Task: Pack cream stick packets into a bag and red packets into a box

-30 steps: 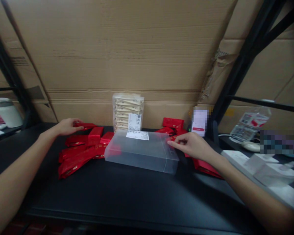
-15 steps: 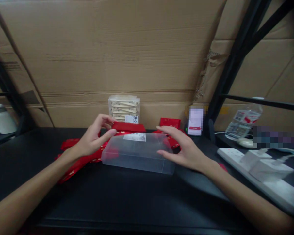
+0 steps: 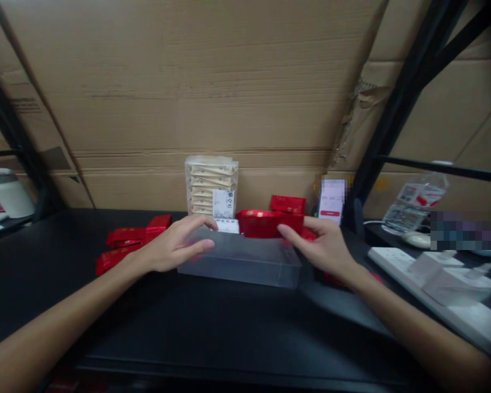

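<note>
The right hand [image 3: 327,248] has a red packet [image 3: 262,224] pinched by its right end, thumb across the near face, the other fingers mostly lost behind it. The packet is up above the back right part of a clear plastic box [image 3: 237,267], which lies in the middle of the tabletop [image 3: 213,333], nearer the back edge than the front. It hides much of the box's top; whether the two touch is hard to call.

Over at the box's left end, the left hand [image 3: 178,245] is open, thumb and forefinger spread apart with nothing between them. It covers that corner, so contact with the plastic can't be told. A white label [image 3: 228,225] shows just past its fingertips, partly cut off by the held packet.

Toward the tabletop's left edge, red packets [image 3: 123,237] lie in a loose pile, partly masked by the left hand and forearm. At the back edge a transparent pack of cream sachets [image 3: 208,183] stands upright, its foot hidden behind the box. More red shows behind and below the right hand, one packet [image 3: 288,204] plain near the back edge, the rest mere scraps. The phone [image 3: 331,202] beside them is partly pixelated, its text unreadable.
</note>
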`<state>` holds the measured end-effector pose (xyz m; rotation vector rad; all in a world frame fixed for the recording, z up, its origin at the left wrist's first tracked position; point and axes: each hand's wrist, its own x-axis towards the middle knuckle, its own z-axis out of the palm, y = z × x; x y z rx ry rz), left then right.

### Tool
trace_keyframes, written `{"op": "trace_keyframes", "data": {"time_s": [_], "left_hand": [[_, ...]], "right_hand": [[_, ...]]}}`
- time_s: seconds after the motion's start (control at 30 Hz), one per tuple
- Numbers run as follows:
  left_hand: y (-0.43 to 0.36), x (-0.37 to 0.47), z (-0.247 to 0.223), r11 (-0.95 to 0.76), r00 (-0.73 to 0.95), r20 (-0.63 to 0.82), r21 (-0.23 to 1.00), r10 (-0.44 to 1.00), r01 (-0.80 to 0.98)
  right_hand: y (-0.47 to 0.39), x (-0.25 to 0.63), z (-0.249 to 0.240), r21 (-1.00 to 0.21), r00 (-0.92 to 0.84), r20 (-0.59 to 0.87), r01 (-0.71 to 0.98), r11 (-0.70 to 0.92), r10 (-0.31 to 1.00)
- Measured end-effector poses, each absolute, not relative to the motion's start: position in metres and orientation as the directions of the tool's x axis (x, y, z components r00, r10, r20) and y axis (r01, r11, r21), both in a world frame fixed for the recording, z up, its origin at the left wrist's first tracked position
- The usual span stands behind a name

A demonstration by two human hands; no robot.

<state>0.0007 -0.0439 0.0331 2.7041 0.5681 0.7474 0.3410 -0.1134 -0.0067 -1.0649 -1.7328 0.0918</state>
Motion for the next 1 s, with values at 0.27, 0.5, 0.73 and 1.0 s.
{"op": "trace_keyframes", "data": {"time_s": [0.27,0.5,0.73,1.0], "left_hand": [[-0.006,-0.031,0.030,-0.867,0.752,0.459,0.089,0.473,0.491],[0.001,-0.033,0.024,-0.820,0.721,0.421,0.109,0.551,0.562],[-0.003,-0.028,0.020,-0.828,0.729,0.398,0.194,0.557,0.526],[-0.010,-0.023,0.022,-0.824,0.732,0.379,0.244,0.566,0.511]], "right_hand": [[-0.082,0.432,0.000,-0.622,0.312,0.693,0.714,0.321,0.650],[-0.077,0.411,-0.012,-0.822,0.158,0.266,0.553,0.137,0.951],[-0.095,0.385,-0.006,-0.987,-0.285,-0.011,0.156,0.035,0.958],[-0.097,0.367,-0.012,-0.920,-0.186,0.207,0.296,0.255,0.961]]}}
